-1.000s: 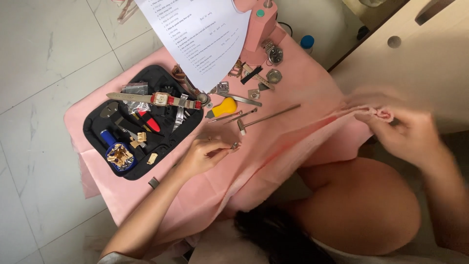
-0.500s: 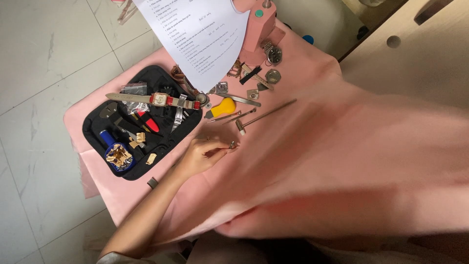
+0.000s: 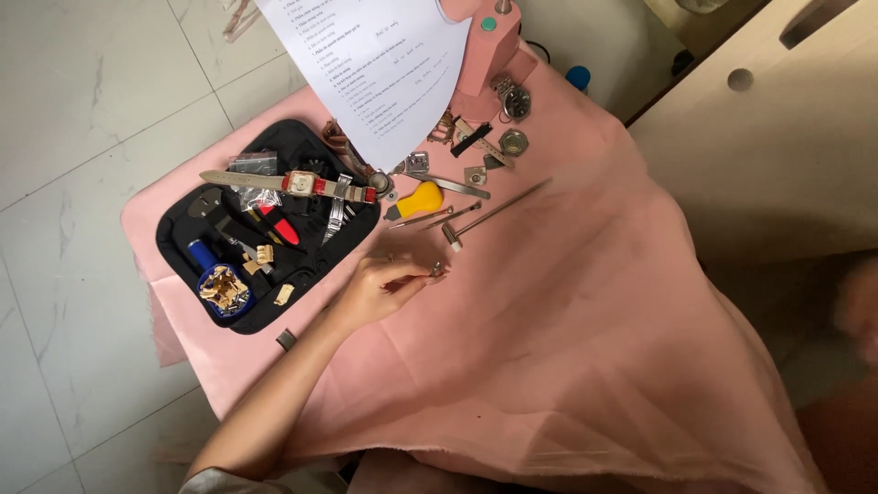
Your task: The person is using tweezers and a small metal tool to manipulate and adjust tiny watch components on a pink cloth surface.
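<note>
Pink cloth [image 3: 585,348] is spread over the work surface and hangs in folds at the near edge, so the covering can be judged as laid. On it, just past the near folds, the left hand [image 3: 384,288] is rested palm down with the fingers loosely curled. A small silvery part [image 3: 437,269] is seen at the fingertips, touching or nearly touching them; whether it is pinched cannot be told. The right hand [image 3: 860,306] is caught only as a blur at the right edge, off the cloth, and its hold cannot be told.

Just left of the resting hand a black tool case [image 3: 183,229] is laid open on the cloth, and a small dark piece [image 3: 286,339] lies beside its near corner. A blue tool with a gold-coloured head [image 3: 219,284] and a red-handled tool [image 3: 279,229] are kept inside it. A wristwatch with a tan strap [image 3: 302,183] is laid across the case, touched by neither hand.

Beyond the fingertips a thin hammer-like tool [image 3: 494,212] and a yellow-handled tool [image 3: 421,198] are set out. Farther off, a loose watch head [image 3: 515,99] is placed near a pink press [image 3: 489,46], and a printed sheet [image 3: 375,64] overlaps the far side of the case. Everything appears set out; no watch is in hand.
</note>
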